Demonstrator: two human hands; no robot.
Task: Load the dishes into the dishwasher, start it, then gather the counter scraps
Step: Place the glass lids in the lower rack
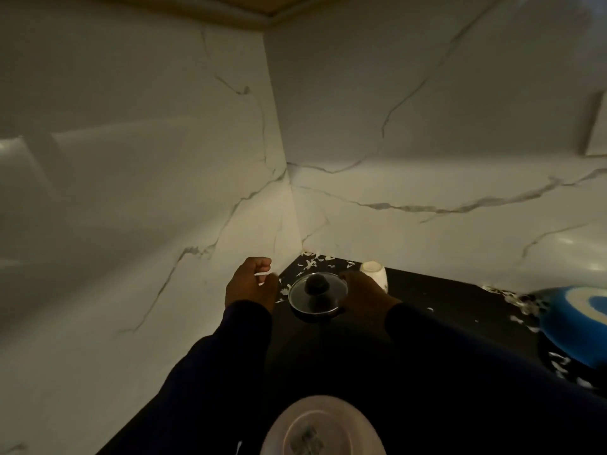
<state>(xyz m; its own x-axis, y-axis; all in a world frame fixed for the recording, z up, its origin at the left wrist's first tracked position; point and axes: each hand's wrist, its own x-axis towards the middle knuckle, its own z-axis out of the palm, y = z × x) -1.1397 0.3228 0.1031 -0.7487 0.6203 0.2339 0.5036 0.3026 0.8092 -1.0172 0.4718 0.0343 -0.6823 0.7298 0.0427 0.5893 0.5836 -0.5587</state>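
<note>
In a dim marble-walled kitchen, on the dark counter (427,290) near its back corner, a person's left hand (249,284) hovers loosely curled, empty; the right hand (361,290) grips the rim of a small glass-lidded pot (317,295), likely light, breakable, best lifted by its rim.

White marble-veined wall panels (427,142) meet in a corner — above a dark countertop (460,307); dim light.

Cup (374,274) & walls (427,126) box in corner behind lid (318,293).
</note>
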